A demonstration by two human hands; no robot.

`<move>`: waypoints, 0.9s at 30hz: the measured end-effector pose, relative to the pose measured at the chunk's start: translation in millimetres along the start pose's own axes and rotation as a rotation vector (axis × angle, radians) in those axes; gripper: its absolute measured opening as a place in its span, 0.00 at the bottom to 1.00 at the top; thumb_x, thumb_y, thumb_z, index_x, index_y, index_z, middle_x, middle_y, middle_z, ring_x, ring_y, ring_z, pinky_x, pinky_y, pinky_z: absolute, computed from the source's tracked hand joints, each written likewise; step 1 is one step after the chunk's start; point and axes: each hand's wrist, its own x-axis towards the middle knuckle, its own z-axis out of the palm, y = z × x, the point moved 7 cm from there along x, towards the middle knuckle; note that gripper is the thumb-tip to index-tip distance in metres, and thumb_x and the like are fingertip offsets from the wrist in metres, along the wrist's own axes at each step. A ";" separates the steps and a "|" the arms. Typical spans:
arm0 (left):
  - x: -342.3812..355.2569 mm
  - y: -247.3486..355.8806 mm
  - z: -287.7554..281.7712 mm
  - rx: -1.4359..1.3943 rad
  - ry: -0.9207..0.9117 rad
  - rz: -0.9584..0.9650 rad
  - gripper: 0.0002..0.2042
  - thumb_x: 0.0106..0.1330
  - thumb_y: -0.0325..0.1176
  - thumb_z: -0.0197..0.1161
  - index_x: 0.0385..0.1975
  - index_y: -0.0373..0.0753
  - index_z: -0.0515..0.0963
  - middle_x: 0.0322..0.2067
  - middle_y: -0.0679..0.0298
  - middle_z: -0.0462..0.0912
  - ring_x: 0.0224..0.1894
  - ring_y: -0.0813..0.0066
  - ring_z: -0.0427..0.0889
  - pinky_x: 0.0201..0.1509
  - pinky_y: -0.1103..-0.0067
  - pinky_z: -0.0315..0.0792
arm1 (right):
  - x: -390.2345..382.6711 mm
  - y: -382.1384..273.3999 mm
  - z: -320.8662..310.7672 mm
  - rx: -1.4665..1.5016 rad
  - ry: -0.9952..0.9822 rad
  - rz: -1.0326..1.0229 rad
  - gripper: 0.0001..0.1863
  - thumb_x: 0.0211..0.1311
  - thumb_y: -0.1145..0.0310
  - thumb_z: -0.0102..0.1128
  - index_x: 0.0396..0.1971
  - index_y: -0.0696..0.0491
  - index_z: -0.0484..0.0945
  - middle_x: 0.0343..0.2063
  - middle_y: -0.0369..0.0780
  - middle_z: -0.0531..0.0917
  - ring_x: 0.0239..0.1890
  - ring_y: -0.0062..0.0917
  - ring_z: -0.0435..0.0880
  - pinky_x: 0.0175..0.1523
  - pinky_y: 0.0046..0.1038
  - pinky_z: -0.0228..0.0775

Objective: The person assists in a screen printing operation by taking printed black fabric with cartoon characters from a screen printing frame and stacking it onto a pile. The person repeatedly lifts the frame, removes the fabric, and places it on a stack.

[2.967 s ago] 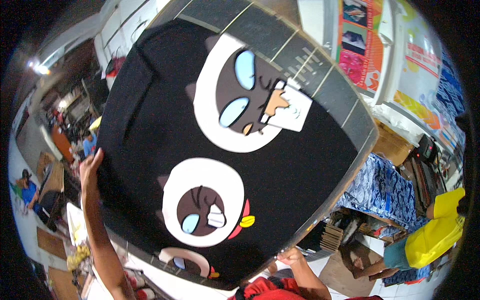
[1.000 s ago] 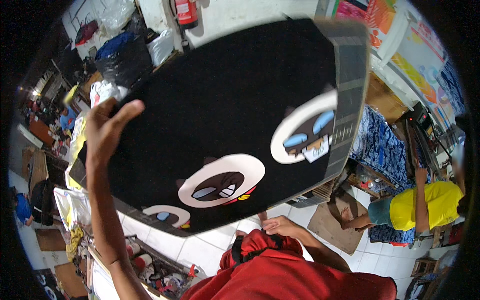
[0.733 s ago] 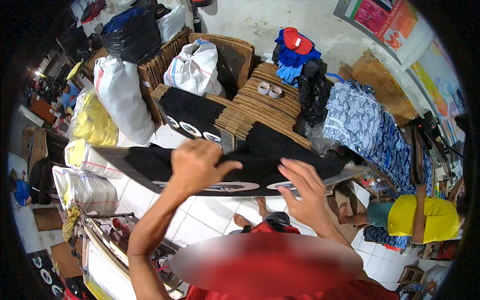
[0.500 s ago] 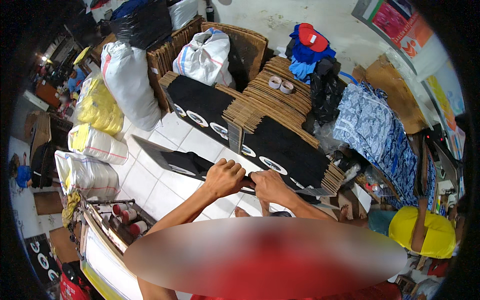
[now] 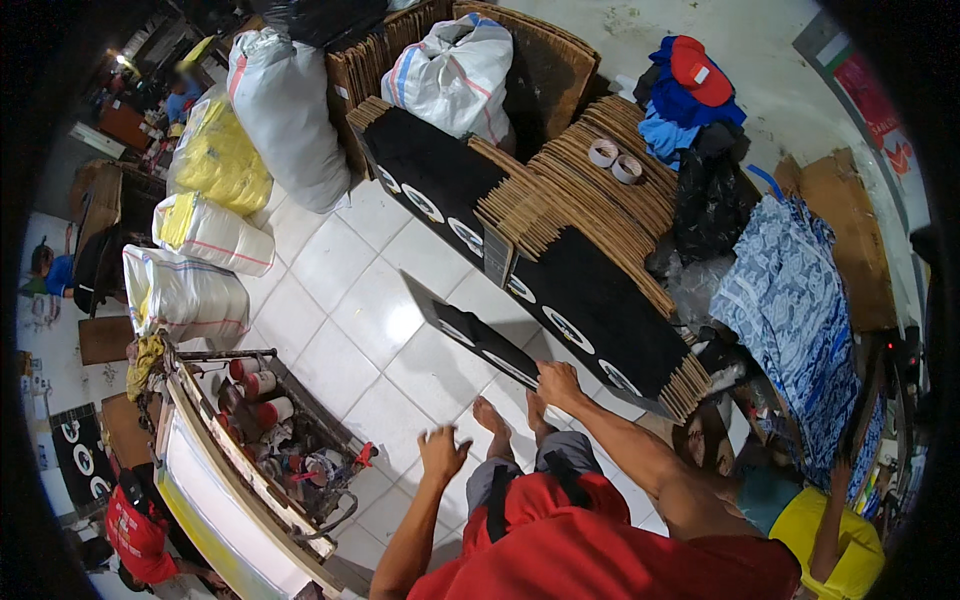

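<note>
A flat black cardboard sheet [image 5: 470, 330] with round white prints slants low over the white tile floor [image 5: 350, 300]. My right hand [image 5: 558, 382] grips its near end, just beside a stack of the same black printed sheets [image 5: 600, 310]. My left hand [image 5: 441, 455] hangs free over the floor with fingers spread and holds nothing. My bare feet [image 5: 510, 420] stand on the tiles below the sheet. A second black stack [image 5: 430, 170] lies further back.
Brown cardboard stacks [image 5: 600, 200] carry two tape rolls [image 5: 615, 160]. White sacks [image 5: 290, 110] and yellow sacks [image 5: 220, 160] line the left. A cart with cans [image 5: 280, 430] stands near left. Blue patterned cloth [image 5: 800, 320] and a person in yellow [image 5: 830, 545] are at right.
The black sheet came down from overhead to floor level by the stack. My left hand let go of it and pulled back; my right hand still holds it.
</note>
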 end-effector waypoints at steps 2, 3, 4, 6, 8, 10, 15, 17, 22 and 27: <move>-36.1 -37.8 60.5 0.000 -0.192 -0.186 0.23 0.50 0.50 0.62 0.40 0.41 0.74 0.38 0.58 0.79 0.42 0.63 0.77 0.53 0.61 0.57 | 9.7 24.1 7.6 -0.047 0.014 0.008 0.16 0.41 0.70 0.57 0.34 0.58 0.73 0.28 0.52 0.79 0.37 0.47 0.77 0.45 0.43 0.66; -58.2 -55.2 89.0 -0.052 -0.318 -0.300 0.23 0.50 0.51 0.62 0.40 0.42 0.74 0.36 0.58 0.80 0.41 0.63 0.78 0.51 0.61 0.59 | 13.3 35.6 11.9 -0.089 -0.002 0.038 0.16 0.42 0.69 0.57 0.34 0.58 0.73 0.28 0.51 0.79 0.37 0.47 0.77 0.45 0.42 0.66; -78.0 -66.4 111.3 -0.055 -0.381 -0.363 0.23 0.50 0.52 0.62 0.40 0.43 0.74 0.36 0.58 0.80 0.41 0.62 0.78 0.49 0.61 0.61 | 17.6 46.9 13.3 -0.066 0.002 0.058 0.15 0.43 0.68 0.58 0.33 0.59 0.74 0.28 0.51 0.79 0.37 0.46 0.78 0.44 0.42 0.67; -116.7 -82.2 146.2 -0.091 -0.476 -0.508 0.24 0.49 0.55 0.61 0.40 0.43 0.74 0.38 0.57 0.80 0.42 0.60 0.78 0.46 0.65 0.66 | 21.9 62.3 11.5 -0.089 0.039 0.025 0.11 0.43 0.72 0.55 0.30 0.60 0.74 0.26 0.51 0.79 0.33 0.46 0.78 0.41 0.43 0.68; -147.5 -88.4 168.5 -0.091 -0.532 -0.622 0.25 0.48 0.56 0.61 0.40 0.44 0.74 0.37 0.56 0.80 0.43 0.59 0.77 0.46 0.67 0.68 | 27.4 80.3 9.7 -0.109 0.031 0.054 0.09 0.43 0.75 0.52 0.28 0.61 0.74 0.25 0.51 0.79 0.31 0.46 0.78 0.39 0.43 0.69; -165.9 -87.0 183.3 -0.231 -0.536 -0.715 0.23 0.47 0.53 0.64 0.36 0.40 0.75 0.35 0.56 0.80 0.42 0.59 0.77 0.45 0.68 0.69 | 36.0 99.4 10.8 -0.120 -0.010 0.122 0.11 0.43 0.74 0.54 0.30 0.60 0.74 0.27 0.52 0.79 0.34 0.46 0.79 0.42 0.42 0.68; -156.7 -73.2 191.5 -0.449 -0.372 -0.753 0.19 0.48 0.46 0.66 0.30 0.34 0.77 0.30 0.54 0.81 0.36 0.60 0.79 0.40 0.71 0.72 | 59.5 142.5 13.7 -0.187 0.018 0.221 0.13 0.42 0.75 0.54 0.33 0.60 0.74 0.28 0.51 0.80 0.36 0.44 0.79 0.44 0.42 0.69; -142.1 -68.0 188.2 -0.562 -0.273 -0.725 0.18 0.49 0.43 0.66 0.30 0.32 0.77 0.30 0.53 0.81 0.35 0.61 0.80 0.40 0.72 0.72 | 71.6 158.6 20.4 -0.179 -0.017 0.253 0.13 0.44 0.75 0.53 0.34 0.60 0.74 0.30 0.51 0.80 0.38 0.44 0.78 0.45 0.41 0.68; -116.3 -69.2 180.1 -0.604 -0.199 -0.737 0.20 0.50 0.44 0.65 0.31 0.31 0.78 0.30 0.53 0.81 0.36 0.62 0.80 0.41 0.74 0.72 | 86.4 177.6 26.0 -0.223 0.009 0.304 0.13 0.48 0.75 0.51 0.36 0.60 0.74 0.31 0.50 0.80 0.40 0.43 0.78 0.47 0.40 0.67; -113.3 -72.3 174.7 -0.595 -0.206 -0.753 0.19 0.49 0.42 0.66 0.31 0.31 0.78 0.30 0.52 0.81 0.36 0.63 0.80 0.41 0.74 0.71 | 90.1 180.3 13.4 -0.258 0.020 0.325 0.15 0.50 0.75 0.49 0.40 0.61 0.73 0.32 0.50 0.80 0.40 0.42 0.78 0.47 0.40 0.67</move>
